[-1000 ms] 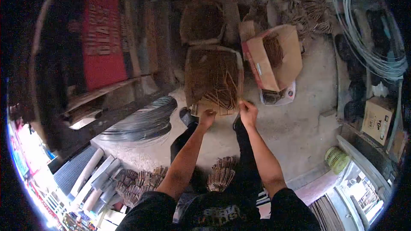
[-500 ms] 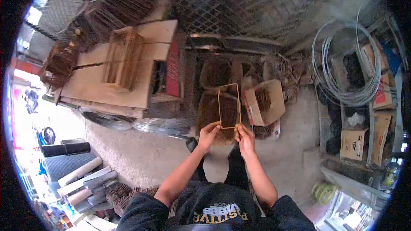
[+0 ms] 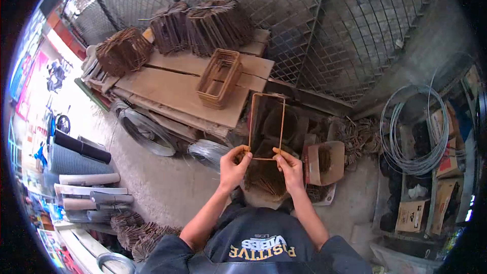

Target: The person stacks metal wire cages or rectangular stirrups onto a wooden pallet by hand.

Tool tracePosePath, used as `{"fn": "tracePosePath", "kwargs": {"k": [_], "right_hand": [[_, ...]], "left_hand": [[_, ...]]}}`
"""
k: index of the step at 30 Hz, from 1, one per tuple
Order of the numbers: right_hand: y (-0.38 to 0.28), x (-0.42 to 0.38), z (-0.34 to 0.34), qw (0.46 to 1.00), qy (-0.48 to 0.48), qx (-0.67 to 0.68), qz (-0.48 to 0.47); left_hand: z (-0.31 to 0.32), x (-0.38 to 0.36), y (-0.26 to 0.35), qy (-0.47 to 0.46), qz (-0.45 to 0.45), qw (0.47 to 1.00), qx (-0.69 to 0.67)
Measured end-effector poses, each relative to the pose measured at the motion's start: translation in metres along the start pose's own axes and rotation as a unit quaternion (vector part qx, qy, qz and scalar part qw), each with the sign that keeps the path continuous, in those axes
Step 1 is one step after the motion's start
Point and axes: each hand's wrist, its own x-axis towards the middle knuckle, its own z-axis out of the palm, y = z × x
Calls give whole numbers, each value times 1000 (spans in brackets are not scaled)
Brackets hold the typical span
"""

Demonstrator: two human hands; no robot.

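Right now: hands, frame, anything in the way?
Left hand and right hand: fingers shut on lower corners of rectangular wire frame. Frame raised, far end free. Nothing seen blocking it; open carton sits beyond right hand.

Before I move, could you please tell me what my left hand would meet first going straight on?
Past the wire frame that your left hand holds, the line seems to lead to the dark rear container, though depth here is unclear.
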Motion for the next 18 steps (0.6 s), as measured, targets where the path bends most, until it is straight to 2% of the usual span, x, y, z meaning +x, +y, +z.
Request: {"fn": "tracePosePath", "kwargs": {"k": [2,4,5,6,8,13,16,18], "right_hand": [[-16,11,24,999,-9,-40,-5],[-18,26,45,986,-10,-133,-97],[-16,36,56,980,-15,-136,-142],[-20,44,67,980,-19,-138,-142],[-29,62,91,977,-39,-137,-157],[-43,92,148,970,-13,-156,-184],[-52,109,169,966,-2,-168,-198],[-59,121,180,960,13,-188,-209]], "left_hand": [[-20,7,25,1,10,1000,28],[-43,22,33,6,24,998,56],[-53,34,33,12,76,995,57],[-62,47,34,19,128,990,58],[-79,65,57,43,150,982,106],[-111,109,89,64,156,976,141],[-124,136,98,61,104,986,111],[-134,164,89,70,133,966,211]]}}
